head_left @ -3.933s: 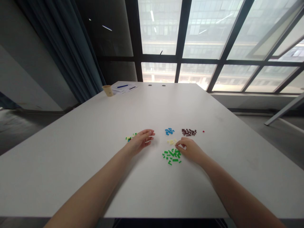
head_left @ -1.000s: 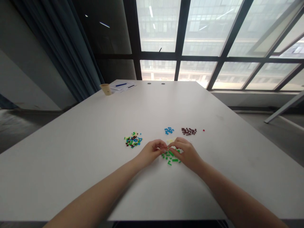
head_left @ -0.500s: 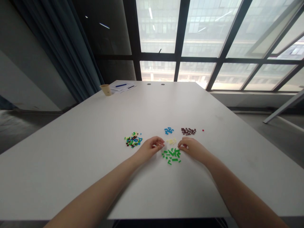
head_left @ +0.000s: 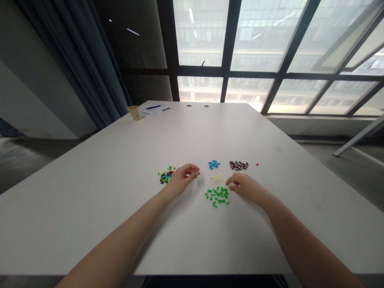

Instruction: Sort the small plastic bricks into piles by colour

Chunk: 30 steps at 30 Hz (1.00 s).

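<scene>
My left hand [head_left: 184,177] hovers just right of the mixed pile of small building bricks [head_left: 165,175], covering part of it. Its fingers are loosely curled, with the thumb apart and nothing visible between them. Over at the right edge of the green bricks [head_left: 221,195], my right hand [head_left: 244,185] has its thumb and index finger slightly apart. A speck of green shows by those fingertips; whether they touch it is unclear. Cream bricks [head_left: 217,177] lie between the two hands. Behind them are a blue group [head_left: 214,164] and a dark brown group [head_left: 239,165].
A single red brick [head_left: 257,164] lies right of the brown group. Far left on the white table [head_left: 210,136] stand a paper cup [head_left: 136,113] and papers [head_left: 153,112] with pens on them. Windows and a dark blue curtain are beyond.
My left hand has moved left, away from the cream bricks to the mixed pile. My right hand stays by the green bricks, its thumb and index finger slightly further apart.
</scene>
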{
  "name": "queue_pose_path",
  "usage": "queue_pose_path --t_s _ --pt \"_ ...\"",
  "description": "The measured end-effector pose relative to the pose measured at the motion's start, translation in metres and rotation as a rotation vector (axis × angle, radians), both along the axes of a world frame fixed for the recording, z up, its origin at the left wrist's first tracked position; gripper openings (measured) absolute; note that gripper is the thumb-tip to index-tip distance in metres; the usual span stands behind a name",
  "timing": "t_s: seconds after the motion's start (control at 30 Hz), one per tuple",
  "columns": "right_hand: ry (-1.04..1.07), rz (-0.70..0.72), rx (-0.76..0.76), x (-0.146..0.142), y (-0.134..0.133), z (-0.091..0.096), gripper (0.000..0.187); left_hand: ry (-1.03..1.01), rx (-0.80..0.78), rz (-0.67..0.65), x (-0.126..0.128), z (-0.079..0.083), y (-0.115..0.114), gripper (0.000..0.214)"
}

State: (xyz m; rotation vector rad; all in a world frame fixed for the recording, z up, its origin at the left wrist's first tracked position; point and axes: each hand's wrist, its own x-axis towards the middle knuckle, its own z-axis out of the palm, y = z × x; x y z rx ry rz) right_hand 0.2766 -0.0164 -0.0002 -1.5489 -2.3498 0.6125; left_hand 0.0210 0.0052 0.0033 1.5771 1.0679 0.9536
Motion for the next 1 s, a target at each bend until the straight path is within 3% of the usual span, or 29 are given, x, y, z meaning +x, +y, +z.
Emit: queue_pose_path --t_s 0.23,0.57,1.0 --pt "-0.019 -0.03 -0.008 0.001 0.001 -0.001 0.014 -0.076 -0.022 0.267 -0.021 0.005 0.021 0.022" --pt "0.012 0.005 0.002 -0.001 -0.005 0.005 0.008 0.007 0.002 0.156 -0.016 -0.005 0.02 0.023" --pt "-0.033 0.001 -0.002 0.003 -0.002 0.002 0.012 0.023 -0.003 0.159 -0.016 -0.004 0.02 0.023"
